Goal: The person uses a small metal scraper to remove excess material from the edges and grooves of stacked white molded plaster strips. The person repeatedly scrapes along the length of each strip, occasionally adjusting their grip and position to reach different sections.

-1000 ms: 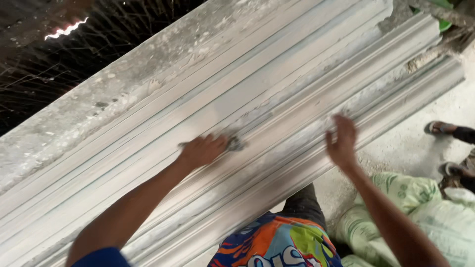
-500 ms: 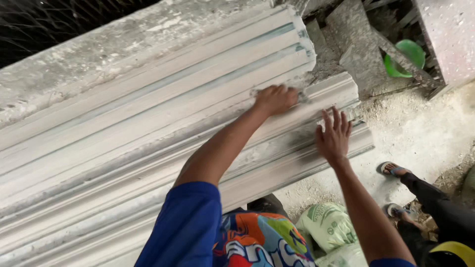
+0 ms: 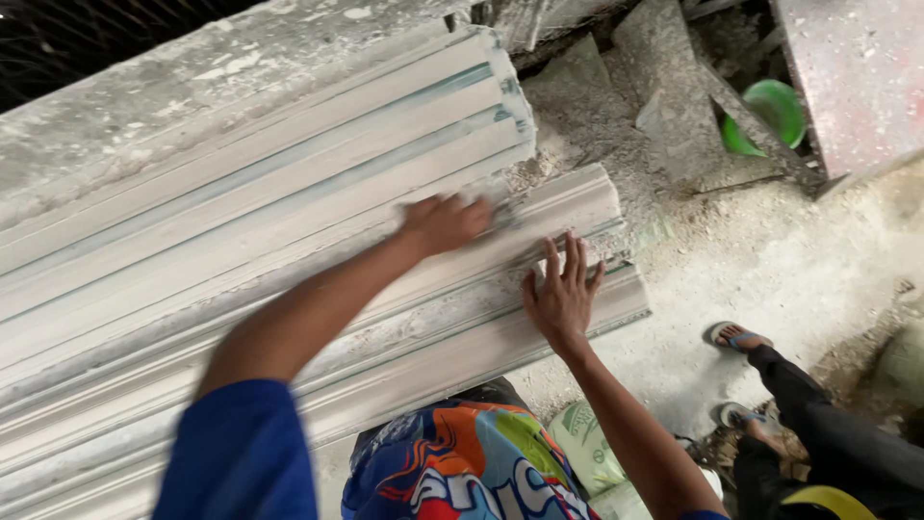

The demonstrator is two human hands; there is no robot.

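A stack of long white plaster mouldings [image 3: 289, 193] lies slanted across the view, dusty and ridged, with its right end in sight. My left hand [image 3: 445, 223] presses on a ridge near that end, fingers closed over a small grey pad [image 3: 500, 218] that is blurred. My right hand [image 3: 563, 294] lies flat with fingers spread on the lower moulding [image 3: 433, 356], just below and right of the left hand. My blue sleeve [image 3: 241, 453] and colourful shirt fill the bottom.
Broken grey slabs and rubble [image 3: 626, 106] lie past the stack's end, with a green bowl [image 3: 770, 111] and a speckled pinkish slab [image 3: 857, 77] behind. Another person's legs in dark trousers and sandals [image 3: 736, 337] stand at right. A white-green sack [image 3: 587, 448] sits by my body.
Both hands have travelled along the mouldings to the stack's right end, which has come into view. In the last half second the left hand slid slightly back left, while the right stayed flat.
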